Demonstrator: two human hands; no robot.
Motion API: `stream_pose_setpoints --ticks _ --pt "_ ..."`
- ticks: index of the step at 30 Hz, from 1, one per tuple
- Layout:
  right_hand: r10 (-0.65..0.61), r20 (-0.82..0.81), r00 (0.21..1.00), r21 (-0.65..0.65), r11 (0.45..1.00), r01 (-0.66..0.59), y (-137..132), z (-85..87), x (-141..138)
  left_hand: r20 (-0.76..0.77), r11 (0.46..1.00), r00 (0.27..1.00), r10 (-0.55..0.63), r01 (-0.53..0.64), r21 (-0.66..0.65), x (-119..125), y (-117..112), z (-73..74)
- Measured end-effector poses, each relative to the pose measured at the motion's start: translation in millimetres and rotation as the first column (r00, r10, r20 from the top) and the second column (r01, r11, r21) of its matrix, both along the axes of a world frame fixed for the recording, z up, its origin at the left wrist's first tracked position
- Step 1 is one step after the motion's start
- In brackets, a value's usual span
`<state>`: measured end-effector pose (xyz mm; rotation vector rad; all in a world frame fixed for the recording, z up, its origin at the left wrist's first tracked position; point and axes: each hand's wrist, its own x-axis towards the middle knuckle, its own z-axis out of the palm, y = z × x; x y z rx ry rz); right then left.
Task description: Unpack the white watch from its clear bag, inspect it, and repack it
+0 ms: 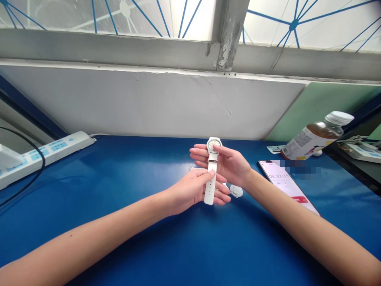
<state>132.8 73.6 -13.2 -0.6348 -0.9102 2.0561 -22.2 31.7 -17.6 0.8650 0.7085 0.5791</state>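
Observation:
A white wristwatch [210,186] is held up over the blue table, its round dial at the top and its strap hanging toward me. My right hand [230,161] has its thumb on the edge of the dial and its fingers behind the watch. Lower down, my left hand [192,188] pinches the punched strap, thumb in front and fingers behind. Just beyond the hands, a small round white piece [236,191] lies on the table. Something clear or white beside it is mostly hidden behind my left hand.
On the right, a phone [293,186] showing a timer lies near a tilted drink bottle [315,137] and a small card [275,149]. A white power strip [56,149] with a black cable runs along the left. The blue table [143,246] ends at a pale wall.

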Motion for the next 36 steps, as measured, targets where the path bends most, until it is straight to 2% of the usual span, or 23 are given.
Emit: stream_pose_setpoints --ticks 6,14,19,23,26,29,31,34,36 --pt "0.036 -0.055 0.998 0.05 0.998 -0.034 -1 7.0 2 0.012 0.998 0.999 -0.044 0.045 -0.038 1 -4 3.1" --pt "0.081 -0.025 0.996 0.102 0.992 -0.078 -2 14.8 7 -0.045 0.998 0.999 0.001 -0.004 -0.066 1 -8 9.9" --pt "0.13 0.008 0.991 0.109 0.985 -0.13 -1 17.3 10 -0.021 0.998 1.0 0.006 -0.008 -0.064 1 -9 11.5" --pt "0.049 -0.011 0.999 0.079 0.996 -0.048 2 16.0 10 -0.007 0.998 0.999 0.044 -0.045 -0.046 1 -7 10.9" --pt "-0.068 -0.01 0.998 0.01 0.998 0.068 3 16.5 7 -0.017 0.996 0.997 0.079 -0.08 -0.035 -1 -7 12.3" --pt "-0.222 0.039 0.974 -0.039 0.974 0.223 1 19.2 1 0.019 0.994 0.995 0.103 -0.102 -0.03 -1 -9 13.9" --pt "-0.301 0.073 0.951 -0.018 0.953 0.303 -1 20.8 -1 0.042 0.994 0.993 0.109 -0.108 -0.027 -1 -9 14.0" --pt "-0.317 0.095 0.944 0.046 0.948 0.314 -4 21.5 -1 0.049 0.995 0.994 0.093 -0.094 0.018 -1 -10 12.6" --pt "-0.246 0.108 0.963 0.071 0.968 0.24 -6 21.2 0 0.068 0.996 0.995 0.078 -0.081 0.044 -1 -10 11.0"
